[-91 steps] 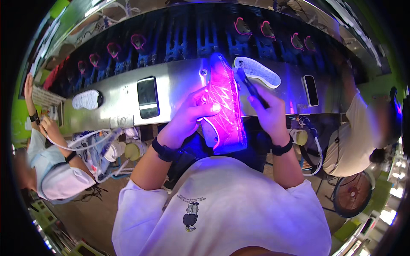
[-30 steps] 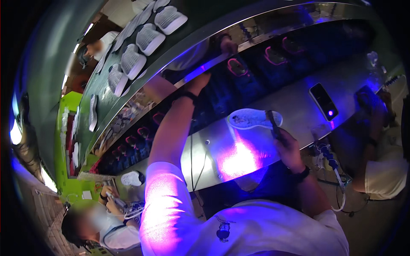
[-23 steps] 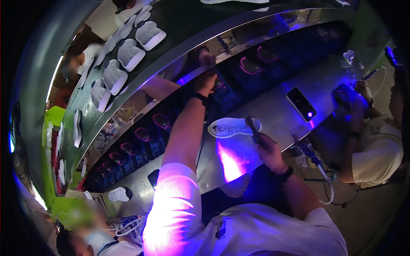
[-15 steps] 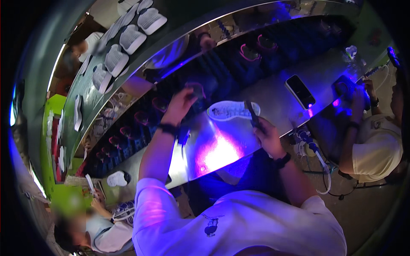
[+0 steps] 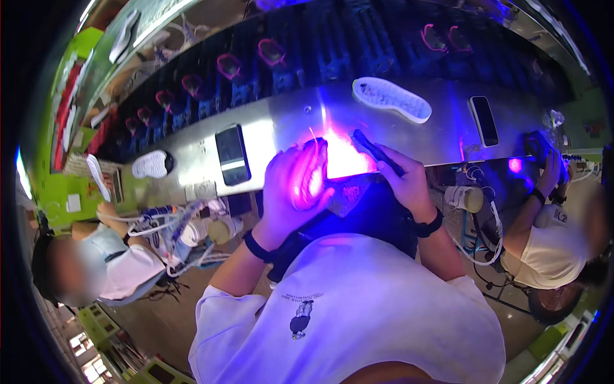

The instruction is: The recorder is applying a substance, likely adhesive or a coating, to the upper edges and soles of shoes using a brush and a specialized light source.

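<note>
Since half a second ago, our left hand [image 5: 291, 192] has come down from the dark rack to the front edge of the metal table [image 5: 268, 125], and now it is closed around a shoe sole [image 5: 312, 179] that glows bright pink under the purple light. We hold the shoe sole up on its side, just above the table edge and close to our chest. Our right hand [image 5: 406, 182] is curled shut around a thin dark torch [image 5: 377, 152], and its tip points at the glowing spot beside the shoe sole. Another white sole [image 5: 391, 99] lies flat farther back on the table. One black phone [image 5: 231, 153] lies to our left and a second phone [image 5: 484, 120] to our right.
</note>
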Demonstrator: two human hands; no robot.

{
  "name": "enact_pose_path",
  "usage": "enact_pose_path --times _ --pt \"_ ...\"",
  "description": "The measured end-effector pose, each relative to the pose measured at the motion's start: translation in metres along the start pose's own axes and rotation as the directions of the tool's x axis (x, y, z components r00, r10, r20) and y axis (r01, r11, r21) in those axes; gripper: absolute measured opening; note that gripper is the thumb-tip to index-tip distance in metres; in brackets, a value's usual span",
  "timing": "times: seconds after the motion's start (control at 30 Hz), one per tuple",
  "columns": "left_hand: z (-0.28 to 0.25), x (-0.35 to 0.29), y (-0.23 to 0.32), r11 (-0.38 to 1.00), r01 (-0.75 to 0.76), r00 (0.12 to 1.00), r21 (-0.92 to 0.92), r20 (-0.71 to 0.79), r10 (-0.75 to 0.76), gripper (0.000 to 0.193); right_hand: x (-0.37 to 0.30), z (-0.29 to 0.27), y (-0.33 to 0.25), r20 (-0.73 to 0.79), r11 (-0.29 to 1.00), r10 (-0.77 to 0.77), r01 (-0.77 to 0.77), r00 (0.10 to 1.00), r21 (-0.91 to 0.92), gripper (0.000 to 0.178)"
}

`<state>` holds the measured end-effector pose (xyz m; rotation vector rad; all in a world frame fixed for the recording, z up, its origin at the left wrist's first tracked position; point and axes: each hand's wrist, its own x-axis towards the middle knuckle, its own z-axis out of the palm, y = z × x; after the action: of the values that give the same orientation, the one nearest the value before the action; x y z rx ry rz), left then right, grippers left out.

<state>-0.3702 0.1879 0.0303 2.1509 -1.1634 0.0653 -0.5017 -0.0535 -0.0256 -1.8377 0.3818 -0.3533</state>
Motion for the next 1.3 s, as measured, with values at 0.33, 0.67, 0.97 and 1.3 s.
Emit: enact_pose_path --times 0.33,0.67,0.97,1.3 --pt "0.024 -0.081 0.004 0.993 -0.103 0.992 0.051 -0.067 0.106 0.076 0.0 0.037 -0.002 0.206 0.983 0.182 -0.178 0.962 -0.037 0.037" --pt "0.014 -0.083 0.001 0.986 -0.159 0.987 0.055 0.044 0.156 0.055 -0.034 0.043 0.008 0.15 0.98 0.201 -0.198 0.968 -0.036 0.035" --pt "0.013 -0.08 -0.006 0.968 -0.225 0.972 0.111 0.099 0.214 0.061 -0.041 0.033 -0.002 0.286 0.974 0.198 -0.22 0.937 0.046 0.037" --pt "0.014 -0.063 0.014 0.984 -0.159 0.981 0.078 0.12 0.149 0.069 -0.061 0.008 -0.031 0.326 0.896 0.394 -0.438 0.859 0.072 0.042"
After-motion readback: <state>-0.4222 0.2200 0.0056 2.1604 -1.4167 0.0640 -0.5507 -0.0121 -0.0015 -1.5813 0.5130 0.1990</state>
